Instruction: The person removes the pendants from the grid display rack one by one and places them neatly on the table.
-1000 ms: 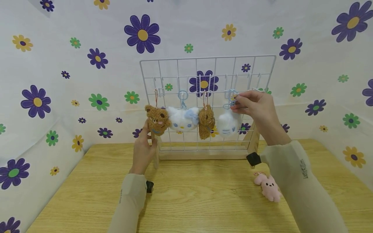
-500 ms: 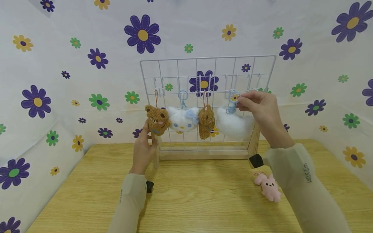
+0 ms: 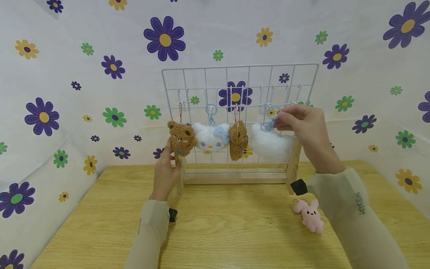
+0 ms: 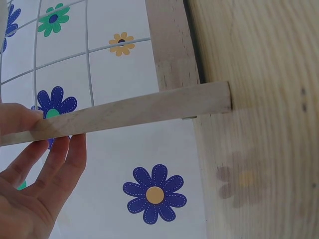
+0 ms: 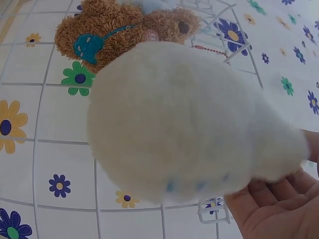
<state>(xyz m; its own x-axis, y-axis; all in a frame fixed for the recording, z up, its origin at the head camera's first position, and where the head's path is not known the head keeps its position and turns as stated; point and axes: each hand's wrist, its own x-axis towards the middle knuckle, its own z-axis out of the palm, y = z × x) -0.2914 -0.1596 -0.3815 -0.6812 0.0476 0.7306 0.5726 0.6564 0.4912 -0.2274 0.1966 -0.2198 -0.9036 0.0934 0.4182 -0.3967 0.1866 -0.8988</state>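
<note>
A white wire grid rack (image 3: 239, 68) stands on wooden legs. My left hand (image 3: 166, 173) grips its left wooden post (image 4: 144, 107) between thumb and fingers. With thumb and fingertips, my right hand (image 3: 305, 129) pinches the blue ring (image 3: 273, 113) of a white plush keychain (image 3: 271, 142) in front of the grid's right part. The plush shows its plain back in the head view; whether the ring sits over a hook is unclear. Hanging to its left are a brown bear keychain (image 3: 182, 139), a white cat-face plush (image 3: 211, 139) with a blue bow, and another brown plush (image 3: 238, 141).
A pink bunny keychain (image 3: 311, 216) lies on the wooden table (image 3: 221, 224) at the right, near my right sleeve. Several white hooks (image 3: 292, 104) stick out along the grid. A flower-printed cloth (image 3: 131, 45) hangs behind the rack.
The white plush has turned from its side to its back. My right hand has shifted slightly to the right with the ring. My left hand keeps its place on the post.
</note>
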